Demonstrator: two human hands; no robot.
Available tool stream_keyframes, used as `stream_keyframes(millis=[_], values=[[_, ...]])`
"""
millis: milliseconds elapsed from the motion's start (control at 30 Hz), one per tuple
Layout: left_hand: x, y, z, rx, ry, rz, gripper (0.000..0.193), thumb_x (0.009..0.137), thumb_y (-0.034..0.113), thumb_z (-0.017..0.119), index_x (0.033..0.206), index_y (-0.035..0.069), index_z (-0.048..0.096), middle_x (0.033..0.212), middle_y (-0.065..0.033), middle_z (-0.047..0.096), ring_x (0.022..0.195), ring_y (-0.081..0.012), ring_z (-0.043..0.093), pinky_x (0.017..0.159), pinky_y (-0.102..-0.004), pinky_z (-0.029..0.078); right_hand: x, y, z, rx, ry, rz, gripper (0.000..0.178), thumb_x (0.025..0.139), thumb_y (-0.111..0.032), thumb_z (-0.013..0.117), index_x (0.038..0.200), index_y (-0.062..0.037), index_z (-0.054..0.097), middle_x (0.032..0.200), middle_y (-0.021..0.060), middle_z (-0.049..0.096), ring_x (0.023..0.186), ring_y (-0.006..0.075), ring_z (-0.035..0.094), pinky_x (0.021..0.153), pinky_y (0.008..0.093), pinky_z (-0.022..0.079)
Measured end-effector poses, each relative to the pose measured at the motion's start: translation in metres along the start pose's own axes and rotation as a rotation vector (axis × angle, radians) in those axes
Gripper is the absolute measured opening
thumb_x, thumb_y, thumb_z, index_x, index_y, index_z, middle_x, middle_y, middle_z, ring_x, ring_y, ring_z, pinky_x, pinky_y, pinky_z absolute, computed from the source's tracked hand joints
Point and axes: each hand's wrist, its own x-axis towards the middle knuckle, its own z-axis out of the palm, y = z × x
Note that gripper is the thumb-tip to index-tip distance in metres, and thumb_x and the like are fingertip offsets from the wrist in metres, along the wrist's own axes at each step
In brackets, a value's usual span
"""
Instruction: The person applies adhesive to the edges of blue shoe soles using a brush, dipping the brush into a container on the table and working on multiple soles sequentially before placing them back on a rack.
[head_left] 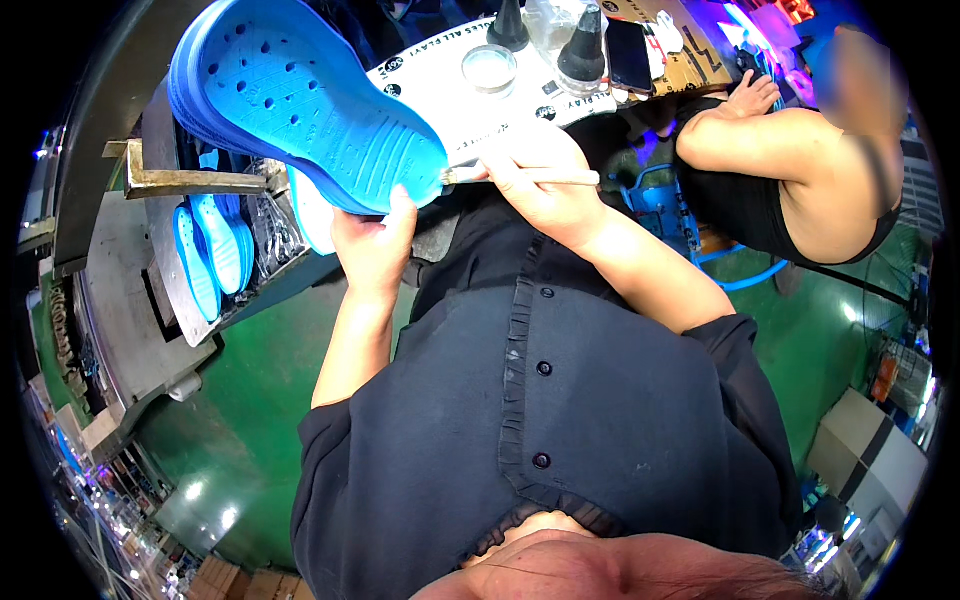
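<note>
A blue foam clog sole (300, 110) with small holes and ridges fills the upper left of the head view, its narrower end toward me. My left hand (372, 245) grips that near end from below, its thumb on top of the rim. In my right hand (550, 200) is a slim brush (575, 178) with a pale handle, held between closed fingers. The brush's tip meets the sole's right edge; its bristles are hard to make out. Partly hidden beneath the sole is another light blue piece (312, 212).
A small clear dish (489, 70), two bottles with black cone tops (583, 48) and a dark phone (630, 55) lie on the white table covering (430, 75). More blue soles (215, 245) rest on a low bench at left, beside a metal bar (190, 182). Another person (760, 150) sits at right.
</note>
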Motion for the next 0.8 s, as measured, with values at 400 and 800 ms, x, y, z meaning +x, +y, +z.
stream_keyframes(millis=[400, 800], values=[[0.000, -0.002, 0.002, 0.018, 0.010, 0.051, 0.029, 0.072, 0.002, 0.061, 0.098, -0.004, 0.050, 0.087, -0.0099, 0.059, 0.077, -0.0147, 0.057, 0.071, -0.0266, 0.046, -0.001, 0.003, -0.003, -0.017, -0.004, -0.004, 0.018, 0.082, -0.009, 0.053, 0.070, -0.0008, 0.063, 0.065, 0.0074, 0.061, 0.062, 0.0176, 0.057, 0.058, 0.0273, 0.042], [-0.003, -0.013, 0.001, 0.050, -0.021, 0.147, 0.035, 0.070, 0.001, 0.062, 0.102, -0.003, 0.046, 0.091, -0.0088, 0.055, 0.081, -0.0142, 0.054, 0.075, -0.0271, 0.044, -0.001, 0.006, 0.001, -0.069, -0.024, -0.114, 0.013, 0.079, -0.010, 0.056, 0.070, -0.0032, 0.063, 0.064, 0.0057, 0.060, 0.059, 0.0188, 0.056, 0.055, 0.0283, 0.041]])
